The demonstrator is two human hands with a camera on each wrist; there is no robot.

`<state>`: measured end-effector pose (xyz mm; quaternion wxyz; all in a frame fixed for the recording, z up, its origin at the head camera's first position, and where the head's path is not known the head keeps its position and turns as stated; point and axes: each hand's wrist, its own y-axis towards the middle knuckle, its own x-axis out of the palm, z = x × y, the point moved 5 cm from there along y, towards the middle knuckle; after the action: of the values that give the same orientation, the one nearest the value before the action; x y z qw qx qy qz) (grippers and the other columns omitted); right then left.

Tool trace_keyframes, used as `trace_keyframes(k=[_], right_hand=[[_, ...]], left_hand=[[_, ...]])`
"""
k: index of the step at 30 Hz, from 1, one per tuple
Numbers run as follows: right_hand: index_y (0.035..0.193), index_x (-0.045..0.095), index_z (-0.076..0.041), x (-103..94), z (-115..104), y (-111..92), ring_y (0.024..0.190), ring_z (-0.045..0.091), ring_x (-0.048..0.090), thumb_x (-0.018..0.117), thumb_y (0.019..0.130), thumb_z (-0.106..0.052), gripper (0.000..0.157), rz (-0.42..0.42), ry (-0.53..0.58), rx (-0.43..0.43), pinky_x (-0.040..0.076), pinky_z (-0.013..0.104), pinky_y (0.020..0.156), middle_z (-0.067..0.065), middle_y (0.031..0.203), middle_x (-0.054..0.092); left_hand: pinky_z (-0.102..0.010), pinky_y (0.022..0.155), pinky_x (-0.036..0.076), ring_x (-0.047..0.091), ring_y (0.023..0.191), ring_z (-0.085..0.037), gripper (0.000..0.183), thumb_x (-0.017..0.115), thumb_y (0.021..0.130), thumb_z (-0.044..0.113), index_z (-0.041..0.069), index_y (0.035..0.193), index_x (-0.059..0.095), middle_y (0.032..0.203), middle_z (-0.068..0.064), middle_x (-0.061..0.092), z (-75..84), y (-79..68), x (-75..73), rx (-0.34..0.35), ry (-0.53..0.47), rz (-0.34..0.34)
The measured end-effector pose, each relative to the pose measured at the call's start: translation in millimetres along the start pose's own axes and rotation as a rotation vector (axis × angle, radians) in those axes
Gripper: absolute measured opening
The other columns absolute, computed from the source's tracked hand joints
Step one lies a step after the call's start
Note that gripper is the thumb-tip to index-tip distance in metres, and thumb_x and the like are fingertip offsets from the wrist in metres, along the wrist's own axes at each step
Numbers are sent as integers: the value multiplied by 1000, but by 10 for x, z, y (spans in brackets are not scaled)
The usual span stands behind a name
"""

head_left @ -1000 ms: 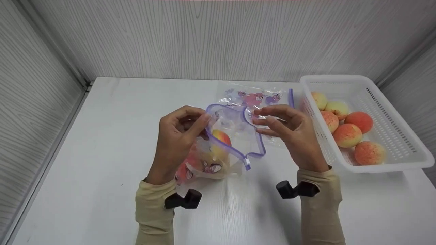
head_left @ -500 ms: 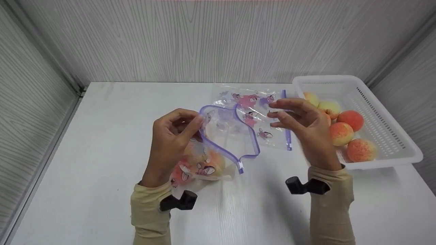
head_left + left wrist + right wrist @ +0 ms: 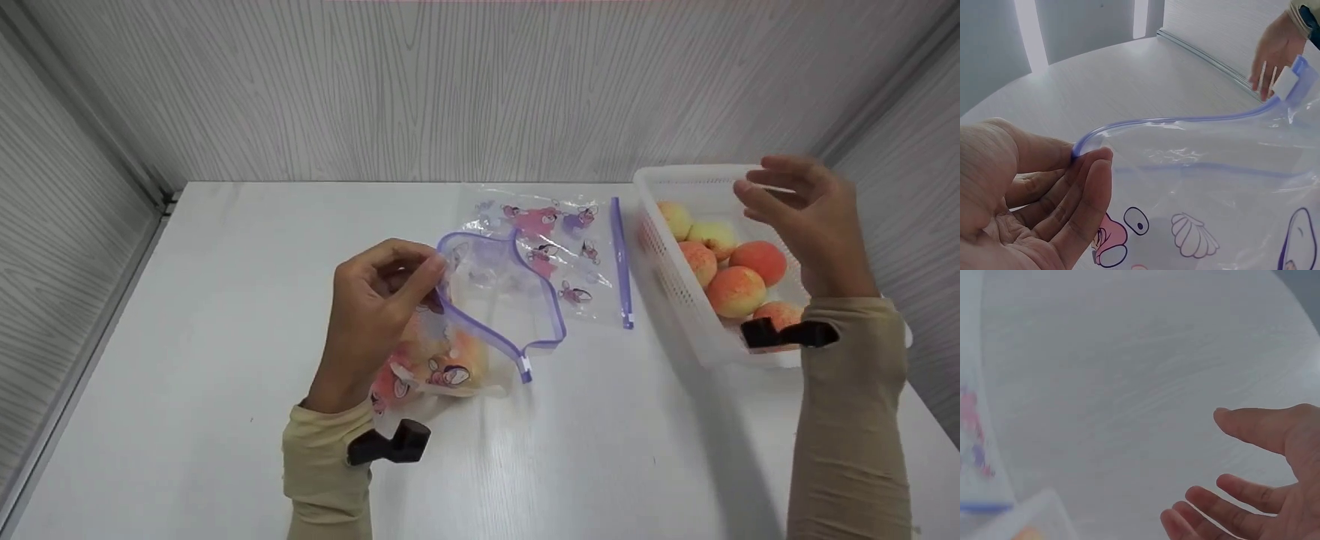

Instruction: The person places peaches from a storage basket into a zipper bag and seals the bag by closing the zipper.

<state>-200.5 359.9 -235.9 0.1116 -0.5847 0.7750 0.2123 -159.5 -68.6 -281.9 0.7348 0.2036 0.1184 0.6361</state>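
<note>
My left hand (image 3: pixel 384 300) pinches the purple rim of a clear zip bag (image 3: pixel 501 341) between thumb and fingers. The bag's mouth gapes wide, with a white slider (image 3: pixel 1285 83) at the far end of the rim in the left wrist view. Peach-coloured fruit (image 3: pixel 466 351) shows through the printed plastic low in the bag. Over the right part of a white basket (image 3: pixel 679 319) hovers my right hand (image 3: pixel 817 217), fingers spread and holding nothing. Several peaches (image 3: pixel 737 291) lie in the basket below and left of that hand; one is partly hidden by the wrist mount.
A second printed zip bag (image 3: pixel 577 255) lies flat on the white table (image 3: pixel 225 300), between the open bag and the basket. Its purple zip strip faces the basket. A wood-grain panel (image 3: pixel 420 90) stands along the back, with side panels left and right.
My right hand has let go of the bag's rim and moved right and up, over the basket. The left hand keeps its pinch, and the bag's mouth stays wide.
</note>
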Motion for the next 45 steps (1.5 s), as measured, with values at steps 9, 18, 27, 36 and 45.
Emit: trace_keyframes(k=[9, 18, 27, 36, 45], right_hand=[[142, 23, 9, -175, 858, 191, 124, 53, 31, 64, 87, -44, 86, -327, -626, 220, 31, 68, 97, 38, 139, 28], [129, 38, 12, -40, 1060, 138, 112, 48, 42, 58, 90, -16, 52, -602, -733, 130, 37, 62, 92, 35, 124, 43], [115, 54, 3, -27, 1108, 130, 86, 30, 48, 62, 88, -20, 36, -616, -757, 154, 41, 42, 70, 15, 95, 56], [140, 29, 3, -22, 1164, 65, 129, 48, 23, 71, 82, -22, 75, -720, -629, 256, 24, 69, 100, 28, 144, 27], [137, 35, 2, -16, 1176, 76, 122, 45, 36, 79, 75, -28, 82, -710, -679, 198, 34, 64, 96, 30, 137, 37]], left_hand=[[-38, 62, 58, 62, 66, -30, 13, 66, 89, 11, -1, 93, 67, 84, -16, 62, -9, 10, 13, -5, -19, -3], [-38, 62, 58, 62, 67, -29, 14, 66, 89, 11, -2, 94, 67, 85, -16, 63, -17, 6, 11, -5, -16, 2], [-37, 63, 58, 62, 68, -30, 14, 66, 89, 12, -1, 95, 67, 86, -16, 63, -18, 4, 11, -8, -9, -6], [-38, 63, 58, 62, 68, -29, 14, 67, 88, 11, -2, 95, 67, 85, -15, 63, -15, 6, 2, -5, -10, -7], [-37, 63, 58, 62, 68, -29, 15, 66, 89, 11, -1, 95, 67, 84, -14, 63, -10, 6, -6, -8, 9, -5]])
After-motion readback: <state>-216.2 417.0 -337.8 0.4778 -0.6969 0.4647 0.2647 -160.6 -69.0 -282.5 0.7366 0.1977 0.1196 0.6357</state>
